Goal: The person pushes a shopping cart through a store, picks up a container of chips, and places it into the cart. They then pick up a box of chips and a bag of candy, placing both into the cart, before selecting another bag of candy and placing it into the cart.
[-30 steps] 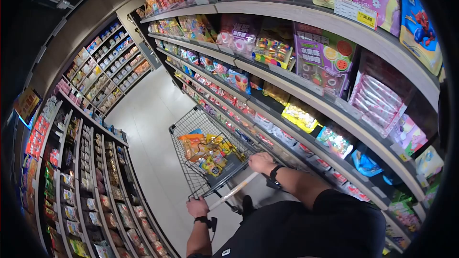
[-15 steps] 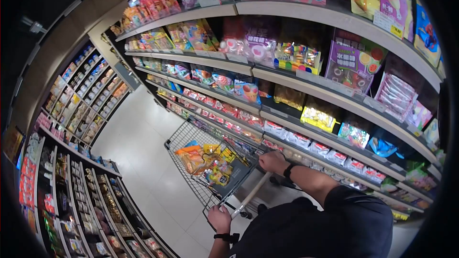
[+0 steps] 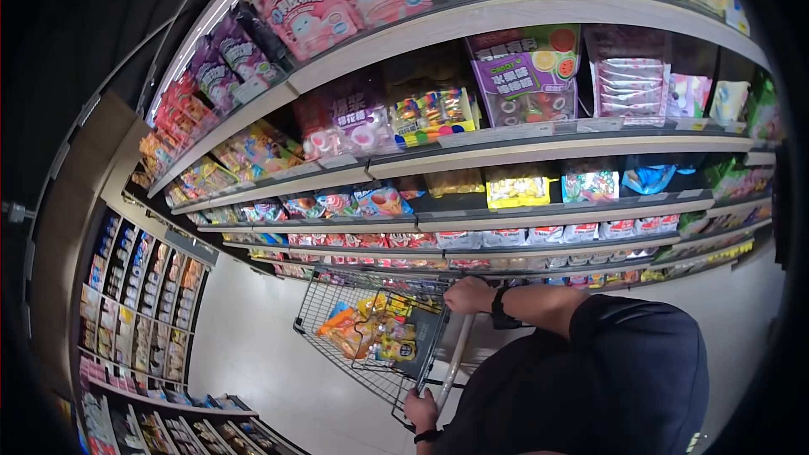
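Observation:
A wire shopping cart (image 3: 324, 307) stands at the lower middle, holding several bright snack bags, among them an orange bag (image 3: 350, 333) and a yellow bag (image 3: 394, 350). Its pale handle bar (image 3: 456, 358) runs between my two hands. My right hand (image 3: 470, 295), with a dark watch at the wrist, is closed around the upper end of the bar. At the lower end, my left hand (image 3: 421, 411) is wrapped round the bar, a black band on its wrist. Neither hand touches the goods on the shelves.
Long shelves (image 3: 539, 147) of bagged sweets line the cart's right side, including a purple candy bag (image 3: 527, 76) and pink bags (image 3: 308, 8). Another shelf unit (image 3: 143, 286) stands beyond the pale floor (image 3: 253, 320), with lower shelves (image 3: 160, 425) at the bottom left.
My view has turned towards the right-hand shelves, which now lie more level and fill more of the picture. Both hands stay on the cart handle.

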Demonstrator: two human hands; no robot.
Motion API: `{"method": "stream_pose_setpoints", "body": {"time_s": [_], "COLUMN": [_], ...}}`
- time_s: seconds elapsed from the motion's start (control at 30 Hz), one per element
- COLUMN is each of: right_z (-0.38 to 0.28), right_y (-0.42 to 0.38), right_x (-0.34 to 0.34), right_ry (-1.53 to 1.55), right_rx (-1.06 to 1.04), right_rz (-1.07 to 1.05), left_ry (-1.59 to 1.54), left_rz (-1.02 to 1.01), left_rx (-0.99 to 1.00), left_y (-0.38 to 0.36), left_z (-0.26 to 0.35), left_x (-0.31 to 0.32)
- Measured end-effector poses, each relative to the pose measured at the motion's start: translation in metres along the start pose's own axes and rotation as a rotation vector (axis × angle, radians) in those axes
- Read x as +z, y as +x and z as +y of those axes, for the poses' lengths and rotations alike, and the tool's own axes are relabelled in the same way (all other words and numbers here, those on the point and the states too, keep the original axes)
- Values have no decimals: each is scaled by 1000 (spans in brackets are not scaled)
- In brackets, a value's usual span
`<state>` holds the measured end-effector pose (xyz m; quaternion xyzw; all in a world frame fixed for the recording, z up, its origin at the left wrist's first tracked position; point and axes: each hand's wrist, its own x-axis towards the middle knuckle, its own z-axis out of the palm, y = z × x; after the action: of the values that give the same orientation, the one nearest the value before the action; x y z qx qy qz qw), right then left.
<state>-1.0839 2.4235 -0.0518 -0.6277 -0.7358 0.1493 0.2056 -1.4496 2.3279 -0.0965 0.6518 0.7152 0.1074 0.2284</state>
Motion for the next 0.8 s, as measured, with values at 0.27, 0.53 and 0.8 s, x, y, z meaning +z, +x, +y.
{"method": "stream_pose_setpoints", "body": {"time_s": [0.27,0.53,0.8], "right_z": [14,16,15], "right_y": [-3,-6,-18], "right_x": [-10,-22,-29], "right_ry": [-17,-62,-70], "right_rx": [-2,105,108], "right_rz": [18,-147,-108], "left_ry": [-84,-149,-65], "left_rz": [9,-120,-169], "left_rx": [174,372,771], "left_y": [4,23,23], "left_z": [25,92,114], "left_x": [13,44,32]}}
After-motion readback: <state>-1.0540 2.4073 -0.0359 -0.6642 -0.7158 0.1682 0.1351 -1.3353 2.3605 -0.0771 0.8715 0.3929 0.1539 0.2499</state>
